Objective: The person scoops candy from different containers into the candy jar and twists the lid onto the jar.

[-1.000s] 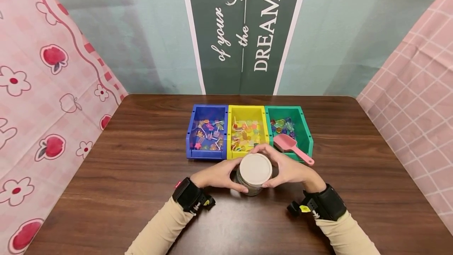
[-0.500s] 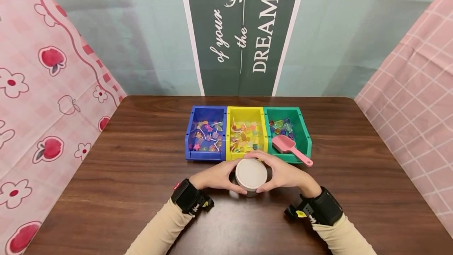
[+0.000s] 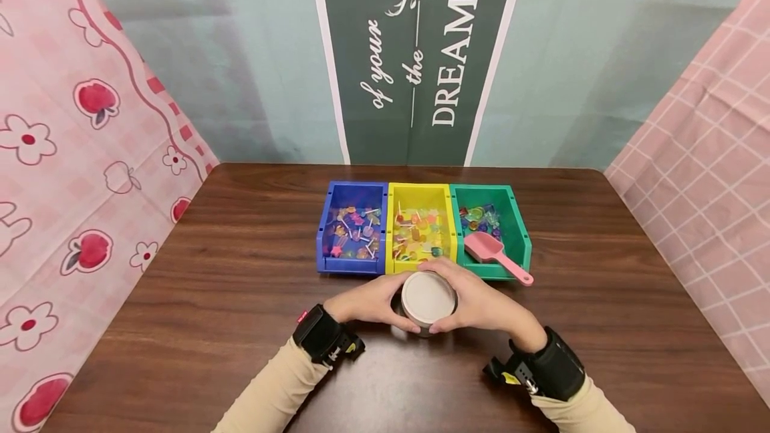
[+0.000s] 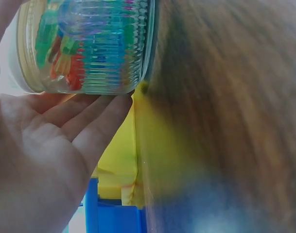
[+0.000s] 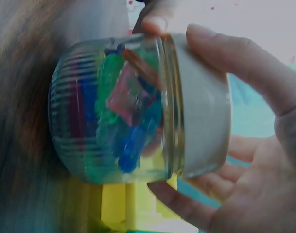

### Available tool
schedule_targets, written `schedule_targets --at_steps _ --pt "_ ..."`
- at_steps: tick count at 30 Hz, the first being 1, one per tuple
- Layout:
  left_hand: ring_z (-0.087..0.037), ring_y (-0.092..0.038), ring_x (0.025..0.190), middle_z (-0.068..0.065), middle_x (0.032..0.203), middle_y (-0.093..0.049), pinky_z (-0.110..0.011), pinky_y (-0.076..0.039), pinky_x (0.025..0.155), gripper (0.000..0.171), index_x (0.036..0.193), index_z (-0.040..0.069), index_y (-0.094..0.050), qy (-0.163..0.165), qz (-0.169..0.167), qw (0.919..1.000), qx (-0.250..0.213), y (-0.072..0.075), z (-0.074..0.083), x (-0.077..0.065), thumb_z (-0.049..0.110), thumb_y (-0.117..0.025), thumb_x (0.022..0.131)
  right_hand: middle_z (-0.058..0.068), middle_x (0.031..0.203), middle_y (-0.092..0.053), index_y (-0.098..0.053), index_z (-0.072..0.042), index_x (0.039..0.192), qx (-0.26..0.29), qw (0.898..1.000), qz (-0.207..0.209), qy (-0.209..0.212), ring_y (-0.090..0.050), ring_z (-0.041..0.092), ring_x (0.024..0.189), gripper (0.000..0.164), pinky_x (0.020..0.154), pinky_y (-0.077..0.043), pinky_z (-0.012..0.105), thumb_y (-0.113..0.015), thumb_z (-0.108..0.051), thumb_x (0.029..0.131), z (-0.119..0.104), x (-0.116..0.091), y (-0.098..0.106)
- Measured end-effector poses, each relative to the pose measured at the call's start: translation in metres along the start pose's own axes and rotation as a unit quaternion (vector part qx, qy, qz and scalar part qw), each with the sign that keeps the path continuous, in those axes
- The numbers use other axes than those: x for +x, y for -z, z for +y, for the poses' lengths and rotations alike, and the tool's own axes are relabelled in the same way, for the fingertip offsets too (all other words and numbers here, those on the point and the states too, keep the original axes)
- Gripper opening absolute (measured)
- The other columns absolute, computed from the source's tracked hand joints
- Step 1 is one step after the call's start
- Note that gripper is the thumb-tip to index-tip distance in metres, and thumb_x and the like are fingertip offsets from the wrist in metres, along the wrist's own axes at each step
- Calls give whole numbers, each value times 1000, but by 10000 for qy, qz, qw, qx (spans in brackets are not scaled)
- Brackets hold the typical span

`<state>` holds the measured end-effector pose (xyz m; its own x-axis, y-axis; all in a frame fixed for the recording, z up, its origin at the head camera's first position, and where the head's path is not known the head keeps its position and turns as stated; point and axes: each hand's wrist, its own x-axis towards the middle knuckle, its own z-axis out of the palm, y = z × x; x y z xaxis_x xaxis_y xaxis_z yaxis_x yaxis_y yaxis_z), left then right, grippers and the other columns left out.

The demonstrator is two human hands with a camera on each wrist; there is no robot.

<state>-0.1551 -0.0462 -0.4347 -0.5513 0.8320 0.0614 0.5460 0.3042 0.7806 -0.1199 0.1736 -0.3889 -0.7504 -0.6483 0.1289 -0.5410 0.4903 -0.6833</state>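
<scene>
A ribbed glass jar [image 5: 109,111] filled with colourful translucent charms stands on the table, in front of the yellow bin. Its off-white lid [image 3: 428,297] sits on the mouth. My left hand [image 3: 369,301] grips the glass from the left, with fingers behind and thumb in front; the left wrist view shows those fingers along the jar's side. My right hand [image 3: 481,301] holds the lid from the right, with its thumb [image 5: 235,53] on the lid's near side and the other fingers curved round the far side. Part of the jar's body is hidden under the lid in the head view.
Behind the jar, a blue bin [image 3: 351,264], a yellow bin [image 3: 421,191] and a green bin [image 3: 519,232] stand joined in a row, with small charms inside. A pink scoop [image 3: 490,250] lies across the green bin's front. Wood tabletop [image 3: 252,239] surrounds them; curtains hang behind and beside.
The lid and jar top have shifted slightly left and towards me, and less of the glass shows below the lid. My right hand has moved along with it; my left hand is nearly still.
</scene>
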Motion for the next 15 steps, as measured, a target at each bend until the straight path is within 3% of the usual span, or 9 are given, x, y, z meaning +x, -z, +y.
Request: schedule_targets --at_steps 8,15 --pt "-12 -50 114 -7 128 -56 -34 -46 101 79 137 6 -40 144 6 9999 34 0 2 -1 29 -79 72 14 116 -54 -53 0 124 -590 9964 410 -445 -51 26 101 80 78 -54 45 -86 -34 60 -12 0 -9" --pt "-11 -50 112 -7 128 -56 -33 -45 101 77 137 5 -42 365 -28 9992 132 -1 3 0 27 -78 72 11 111 -54 -51 0 120 -1075 9823 925 -1226 -49 23 97 86 77 -54 43 -83 -48 57 -21 2 -22"
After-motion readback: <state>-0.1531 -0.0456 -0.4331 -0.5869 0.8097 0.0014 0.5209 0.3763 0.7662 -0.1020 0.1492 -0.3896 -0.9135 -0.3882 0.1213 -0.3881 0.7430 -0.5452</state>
